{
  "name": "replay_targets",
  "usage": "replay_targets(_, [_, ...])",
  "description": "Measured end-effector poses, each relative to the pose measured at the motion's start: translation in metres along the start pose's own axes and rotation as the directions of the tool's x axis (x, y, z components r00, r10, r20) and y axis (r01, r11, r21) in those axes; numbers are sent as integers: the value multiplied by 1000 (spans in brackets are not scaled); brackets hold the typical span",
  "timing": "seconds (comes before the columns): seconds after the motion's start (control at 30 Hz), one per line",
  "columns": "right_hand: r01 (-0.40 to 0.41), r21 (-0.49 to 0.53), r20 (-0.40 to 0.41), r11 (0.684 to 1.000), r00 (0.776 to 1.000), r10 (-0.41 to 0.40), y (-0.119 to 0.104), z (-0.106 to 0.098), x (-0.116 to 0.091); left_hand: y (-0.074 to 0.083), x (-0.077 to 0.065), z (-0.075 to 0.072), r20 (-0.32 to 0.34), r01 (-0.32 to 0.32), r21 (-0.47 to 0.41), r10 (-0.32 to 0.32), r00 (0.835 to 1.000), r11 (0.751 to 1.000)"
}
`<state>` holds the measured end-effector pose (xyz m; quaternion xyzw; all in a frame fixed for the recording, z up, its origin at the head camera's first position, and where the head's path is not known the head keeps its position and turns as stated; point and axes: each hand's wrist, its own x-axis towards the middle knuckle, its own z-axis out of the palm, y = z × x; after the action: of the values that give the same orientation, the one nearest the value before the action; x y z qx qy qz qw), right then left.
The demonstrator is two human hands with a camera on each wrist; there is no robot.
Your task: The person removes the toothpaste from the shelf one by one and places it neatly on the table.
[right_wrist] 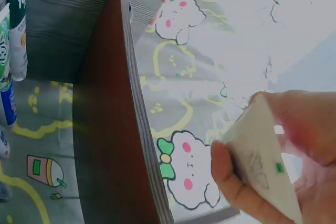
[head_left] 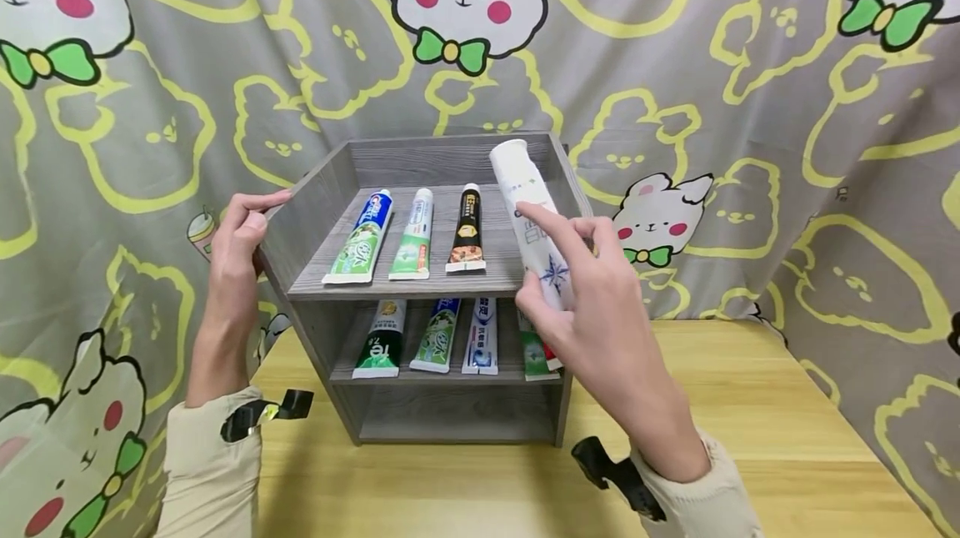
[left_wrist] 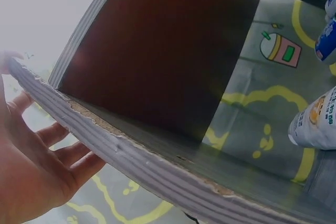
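My right hand (head_left: 611,317) holds a white toothpaste tube (head_left: 521,175) with a blue star mark, between thumb and fingers. The tube is tilted over the right end of the top shelf; in the right wrist view its flat end (right_wrist: 257,150) faces the camera. With the left hand (head_left: 234,271) I grip the upper left side panel of a grey wooden rack (head_left: 311,221), fingers behind its edge. On the top shelf lie a blue-green tube (head_left: 365,238), a white-green tube (head_left: 412,235) and a black tube (head_left: 467,229), side by side.
Several more tubes lie on the middle shelf, among them a dark green one (head_left: 381,342) and a white-blue one (head_left: 481,338). The rack stands on a light wooden table (head_left: 750,413). A patterned grey curtain (head_left: 637,62) hangs behind and around it.
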<state>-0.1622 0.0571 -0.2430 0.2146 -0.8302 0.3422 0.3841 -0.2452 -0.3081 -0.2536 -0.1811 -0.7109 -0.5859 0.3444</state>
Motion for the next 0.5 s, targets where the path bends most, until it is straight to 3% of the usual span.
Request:
replay_targets(0.27, [109, 106, -88, 988, 991, -100, 12, -14, -13, -2, -3, -5, 5, 2, -38, -2, 1000, 999])
replay_targets(0.37, [108, 206, -92, 972, 992, -91, 15, -19, -19, -2, -4, -3, 1, -3, -22, 3, 1000, 1000])
replay_targets(0.5, [51, 370, -48, 927, 998, -36, 20, -28, -26, -3, -2, 0, 1, -11, 9, 11, 1000, 1000])
